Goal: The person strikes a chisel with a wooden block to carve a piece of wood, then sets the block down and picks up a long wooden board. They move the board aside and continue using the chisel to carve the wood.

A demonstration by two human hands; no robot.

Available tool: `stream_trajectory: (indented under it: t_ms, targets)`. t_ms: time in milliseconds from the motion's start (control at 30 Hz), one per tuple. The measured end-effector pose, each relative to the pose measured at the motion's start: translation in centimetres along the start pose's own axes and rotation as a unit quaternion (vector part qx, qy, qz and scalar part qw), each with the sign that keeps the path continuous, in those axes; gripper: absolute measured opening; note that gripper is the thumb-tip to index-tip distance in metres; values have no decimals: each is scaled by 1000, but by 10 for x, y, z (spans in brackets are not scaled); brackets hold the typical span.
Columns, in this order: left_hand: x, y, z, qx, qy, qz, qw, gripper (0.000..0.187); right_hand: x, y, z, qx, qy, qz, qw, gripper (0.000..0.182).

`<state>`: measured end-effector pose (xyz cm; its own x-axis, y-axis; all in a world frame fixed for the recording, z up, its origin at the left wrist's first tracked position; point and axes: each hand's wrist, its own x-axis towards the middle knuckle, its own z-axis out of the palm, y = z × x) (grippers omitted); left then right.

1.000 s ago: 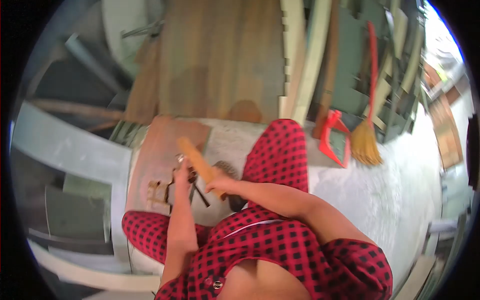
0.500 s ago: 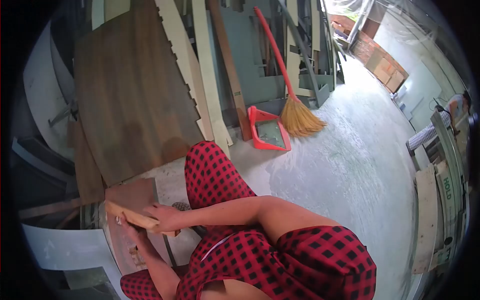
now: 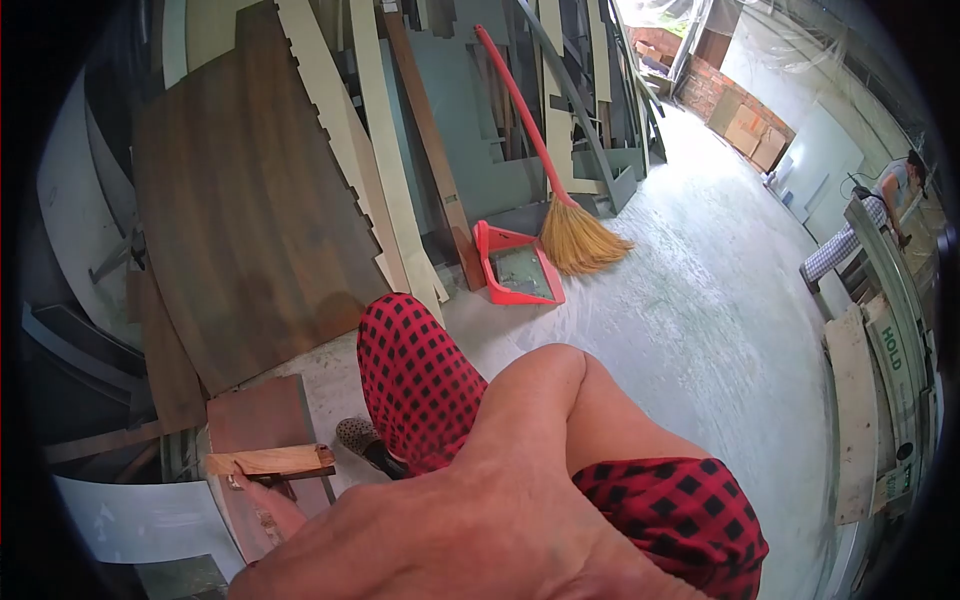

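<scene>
My left hand holds a light wooden block from below, near its left end; a thumb or finger shows against its lower edge. The block lies level across the view, above a reddish-brown board on the floor. Large and close to the camera, my right hand is raised with its back showing, away from the block. The right hand's fingers are hidden, so whether it holds anything cannot be seen.
A brown panel and long strips lean at the back. A red dustpan and straw broom stand beyond my knee. Another person bends at the far right, near stacked boards.
My right hand has left the block and come up close to the camera. The block, still in my left hand, has turned more level. The view has shifted slightly.
</scene>
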<state>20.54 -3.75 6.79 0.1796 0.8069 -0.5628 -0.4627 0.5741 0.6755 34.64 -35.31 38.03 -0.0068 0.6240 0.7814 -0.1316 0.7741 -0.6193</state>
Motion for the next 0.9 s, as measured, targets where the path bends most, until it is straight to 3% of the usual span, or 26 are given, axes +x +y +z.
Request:
stream_trajectory:
  t_ms: [100,233,367,433,500,533,567,633,700,767,867,900]
  targets:
    - [-3,-1,13,12,64,9,998,66,4,-13,1,34,-34,12,999,100]
    - [1,-11,21,16,27,7,999,65,35,-1,-6,69,-80,29,994,126]
    - [8,-15,10,10,-4,11,1000,64,34,13,-13,101,-61,73,990,111]
    - [14,-15,7,8,-23,14,1000,64,31,45,-24,-9,7,49,999,72]
    - [26,-12,-25,7,-43,17,999,63,30,77,-39,28,1,147,989,92]
    - [35,-8,-35,6,-52,18,998,63,27,92,-39,46,31,218,974,89]
    - [51,0,1,6,-61,20,998,63,22,110,-37,63,61,288,954,87]
    - [39,-11,17,6,-80,23,997,62,-2,176,-41,-149,45,306,939,85]
    - [52,-4,-9,4,-100,27,995,62,-46,241,-48,-394,-17,345,852,86]
    - [36,-9,5,6,-104,52,993,59,-90,278,-54,-418,-36,388,821,89]
    - [58,-19,4,-7,-126,66,990,52,-138,318,-58,-306,-18,422,853,89]
    - [61,-23,4,14,-127,76,989,51,-137,309,-56,-270,-31,501,822,87]
